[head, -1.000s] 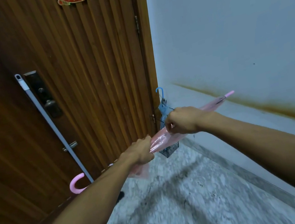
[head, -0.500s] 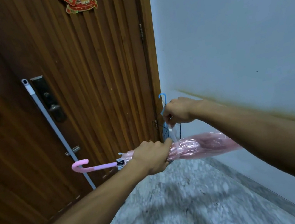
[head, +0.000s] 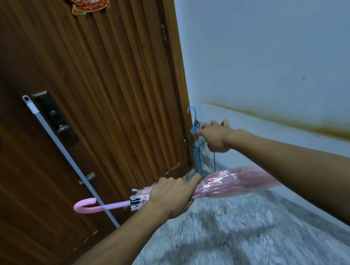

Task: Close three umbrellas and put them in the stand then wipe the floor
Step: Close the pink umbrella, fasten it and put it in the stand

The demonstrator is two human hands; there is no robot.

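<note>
pink umbrella (head: 232, 182) folded, level | left hand (head: 172, 197) grips canopy

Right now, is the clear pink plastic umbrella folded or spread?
Folded. The clear pink plastic umbrella has its canopy gathered into a narrow bundle, lying about level; the left hand grips it near the curved pink handle.

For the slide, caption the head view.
Left hand grips folded pink umbrella level; right hand reaches the blue umbrella by the door.
</note>
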